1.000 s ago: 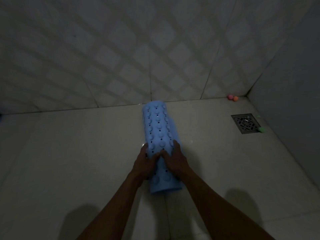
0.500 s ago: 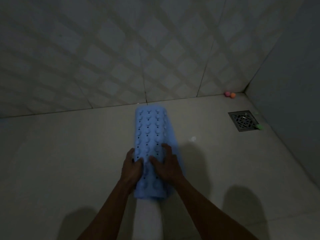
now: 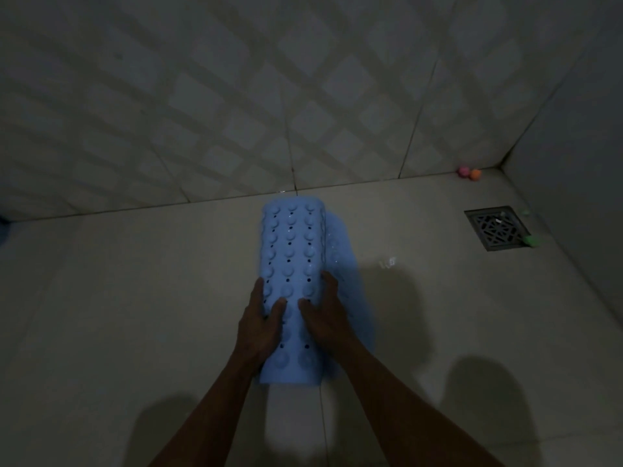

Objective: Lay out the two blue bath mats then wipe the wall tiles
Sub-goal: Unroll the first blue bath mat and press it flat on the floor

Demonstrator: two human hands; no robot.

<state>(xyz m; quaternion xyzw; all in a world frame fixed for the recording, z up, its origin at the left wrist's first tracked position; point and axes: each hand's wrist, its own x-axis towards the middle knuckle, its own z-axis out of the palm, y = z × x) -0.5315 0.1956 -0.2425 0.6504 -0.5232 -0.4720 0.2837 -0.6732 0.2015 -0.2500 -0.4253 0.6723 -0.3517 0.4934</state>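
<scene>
- Left hand [image 3: 261, 326] lies on the left flank of the rolled blue bath mat [image 3: 292, 261], fingers straight along its side and thumb resting on the studded top; it presses rather than pinches.
- Right hand [image 3: 325, 318] mirrors it on the right flank, fingers stretched forward along the roll, thumb on top near the left thumb.
- Compared with half a second ago, the roll looks narrower and a flat blue flap now spreads on the floor to its right, under and beyond the right hand; both hands keep much the same hold near the roll's near end.
- Mat's position: on the floor [image 3: 135, 298] in the middle of the view, lengthwise away from the person, its far end close to the foot of the wall tiles [image 3: 236, 96], its underside of suction cups and small holes facing up.
- At the far left edge, a blue shape [image 3: 3, 227] is cut off by the frame; what it is cannot be told.
- Right of the mat, a small wet glint [image 3: 387, 263] sits on the floor.
- Farther right, a square metal drain grate [image 3: 495, 227] lies near the side wall, with a small green object [image 3: 532, 240] touching its right corner.
- In the far right corner, a pink ball [image 3: 463, 170] and an orange ball [image 3: 475, 174] sit side by side against the wall.
- Nothing lies on the floor between the mat and the drain except that glint.
</scene>
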